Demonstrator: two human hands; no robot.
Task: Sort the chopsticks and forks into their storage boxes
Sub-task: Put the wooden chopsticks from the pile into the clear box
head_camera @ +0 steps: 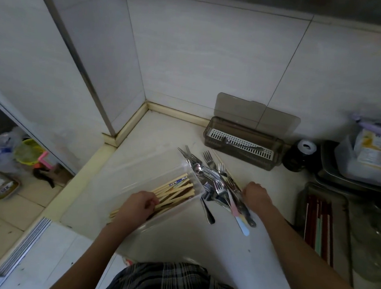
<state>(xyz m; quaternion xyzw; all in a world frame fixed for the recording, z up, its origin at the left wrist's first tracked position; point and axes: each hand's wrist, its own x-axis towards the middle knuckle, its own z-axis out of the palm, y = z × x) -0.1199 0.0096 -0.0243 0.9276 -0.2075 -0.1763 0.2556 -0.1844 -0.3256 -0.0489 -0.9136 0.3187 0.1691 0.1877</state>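
**Cutlery half sorted: forks still heaped on counter**

Left hand (pixel 139 203) curls its fingers round the chopsticks (pixel 176 192) in the clear box (pixel 195 185): light, stiff, apt to roll; best gathered mid-length. Right hand (pixel 255 194) rests on the fork pile (pixel 216 180), fingers curled; whether pinching, cannot tell. Forks are hard, slick, tangled; lift by handles. Brown box (pixel 241 146), lid open, stands behind, holding one utensil. A black jar (pixel 302 154) stands beside it.

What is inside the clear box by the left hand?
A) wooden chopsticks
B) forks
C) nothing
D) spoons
A: the clear box holds pale wooden chopsticks, which the left hand touches; the forks lie piled on the counter beside it.
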